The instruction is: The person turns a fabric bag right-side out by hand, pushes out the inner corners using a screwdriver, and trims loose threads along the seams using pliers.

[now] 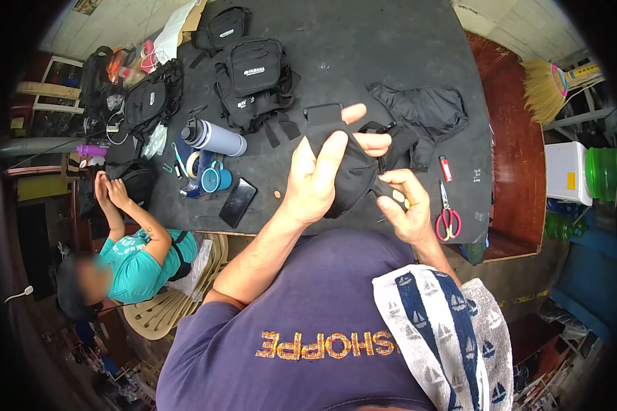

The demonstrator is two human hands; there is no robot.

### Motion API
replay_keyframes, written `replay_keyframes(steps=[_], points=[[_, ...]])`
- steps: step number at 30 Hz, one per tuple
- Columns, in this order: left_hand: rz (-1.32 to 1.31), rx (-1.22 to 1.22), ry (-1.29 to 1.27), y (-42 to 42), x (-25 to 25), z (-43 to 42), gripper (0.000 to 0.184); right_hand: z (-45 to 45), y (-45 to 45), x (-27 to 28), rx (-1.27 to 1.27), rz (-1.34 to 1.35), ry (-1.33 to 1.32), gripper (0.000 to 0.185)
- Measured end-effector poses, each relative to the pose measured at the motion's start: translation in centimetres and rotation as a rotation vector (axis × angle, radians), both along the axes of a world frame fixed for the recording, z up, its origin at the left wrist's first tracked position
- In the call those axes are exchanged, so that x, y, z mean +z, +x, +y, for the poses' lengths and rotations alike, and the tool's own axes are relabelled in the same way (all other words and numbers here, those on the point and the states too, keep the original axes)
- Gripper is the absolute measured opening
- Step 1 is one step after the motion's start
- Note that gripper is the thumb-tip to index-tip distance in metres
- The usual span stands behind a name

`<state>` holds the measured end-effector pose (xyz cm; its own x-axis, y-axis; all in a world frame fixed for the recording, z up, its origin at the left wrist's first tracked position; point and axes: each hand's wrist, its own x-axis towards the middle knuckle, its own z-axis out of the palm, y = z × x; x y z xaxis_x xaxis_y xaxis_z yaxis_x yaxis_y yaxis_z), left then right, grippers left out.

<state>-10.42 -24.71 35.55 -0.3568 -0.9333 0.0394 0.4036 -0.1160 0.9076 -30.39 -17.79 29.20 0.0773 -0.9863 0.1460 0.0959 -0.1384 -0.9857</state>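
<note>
My left hand point(314, 175) is closed around a black fabric bag point(353, 185), with a flat black strap end point(322, 115) standing up past its thumb. Thumb and fingers of my right hand point(411, 205) pinch the bag's edge on its right side. A further black fabric piece point(428, 116) lies spread on the table just beyond my hands; I cannot tell whether it joins the bag. Red-handled scissors point(448, 222) rest to the right of my right hand, below a small red and white item point(446, 169).
On the dark table point(363, 41) stand several black backpacks point(253, 68), a grey-blue bottle point(216, 137), a blue mug point(216, 178) and a phone point(238, 203). A co-worker in a teal shirt point(140, 264) handles a black bag point(134, 181) at the left. A broom point(548, 89) hangs at right.
</note>
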Motion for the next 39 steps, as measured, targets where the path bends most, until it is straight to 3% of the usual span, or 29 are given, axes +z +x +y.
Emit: replay_keyframes(steps=[3, 6, 9, 13, 18, 21, 26, 29, 34, 39], points=[[0.034, 0.053, 0.015, -0.2, 0.6, -0.2, 0.058, 0.6, 1.2, 0.6, -0.051, 0.102, -0.078, 0.041], [0.361, 0.135, 0.161, 0.1, 1.0, -0.8, 0.058, 0.6, 1.4, 0.8, -0.121, 0.305, -0.251, 0.043], [0.238, 0.207, 0.069, -0.1, 1.2, -0.8, 0.058, 0.2, 0.8, 0.6, -0.225, 0.570, -0.554, 0.043], [0.073, 0.219, -0.017, -0.2, 0.7, -0.5, 0.058, 0.1, 1.0, 1.5, -0.187, 0.609, -0.521, 0.042], [0.007, 0.057, -0.028, 0.8, 0.0, -0.2, 0.059, -0.2, 1.9, 1.2, -0.186, 0.412, -0.544, 0.042], [0.010, 0.080, -0.007, 0.5, 0.6, 0.0, 0.060, 1.3, 2.2, 2.8, 0.037, -0.224, 0.308, 0.041], [0.122, 0.093, 0.103, 0.2, 1.0, -0.4, 0.063, 0.9, 0.3, 3.5, 0.181, -0.435, 0.547, 0.038], [0.279, 0.055, 0.166, 0.9, 1.3, -1.1, 0.065, 0.2, -0.4, 2.7, 0.036, 0.134, -0.135, 0.040], [0.276, 0.050, 0.147, 1.3, 1.6, -1.4, 0.062, 0.1, -2.8, 3.4, 0.151, 0.304, -0.269, 0.041], [0.066, 0.143, 0.024, -0.3, 1.1, -0.3, 0.058, 1.1, 0.3, 2.9, 0.018, 0.187, -0.101, 0.041]])
